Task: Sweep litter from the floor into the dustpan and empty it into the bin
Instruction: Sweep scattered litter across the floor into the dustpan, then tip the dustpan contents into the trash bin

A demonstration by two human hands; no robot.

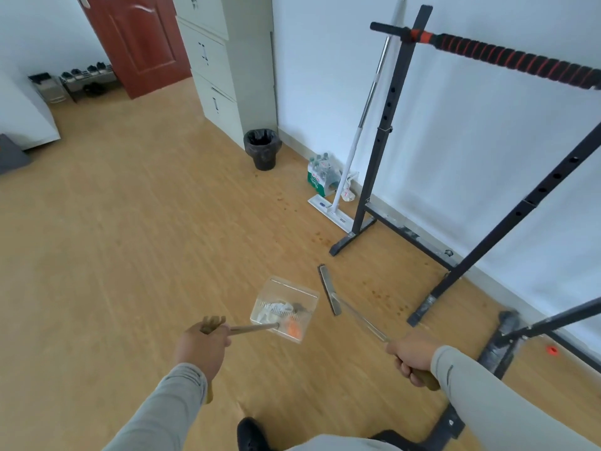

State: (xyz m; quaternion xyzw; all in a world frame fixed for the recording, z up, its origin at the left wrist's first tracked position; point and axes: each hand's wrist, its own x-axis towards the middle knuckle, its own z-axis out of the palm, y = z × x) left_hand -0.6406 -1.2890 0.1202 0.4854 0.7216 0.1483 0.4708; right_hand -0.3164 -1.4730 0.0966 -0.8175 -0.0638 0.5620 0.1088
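Your left hand is wrapped tight around the handle of the dustpan, fingers fully curled with no gap showing. The clear pan hangs out ahead and to the right of that fist, above the floor, and it carries litter: white crumpled scraps, something grey, and an orange piece at the corner nearest your hand.

Your right hand is clenched just as firmly on the handle of the broom. From that grip the thin shaft runs forward and to the left, ending in a narrow dark head that sits just right of the dustpan, apart from it. Whether the head touches the boards you cannot tell from this view.

Both sleeves are grey, and a dark shoe shows below and between your fists.

The floor is light wood planking, with small reddish spots scattered ahead of the broom head. The bin, lined with a black bag, stands well ahead of both hands beside a grey cabinet against the white wall. To the right of it are a pack of water bottles and a flat mop leaning on the wall. A black metal rack with a padded bar stands ahead of and beyond your right hand. A red-brown door lies far off, ahead of your left.
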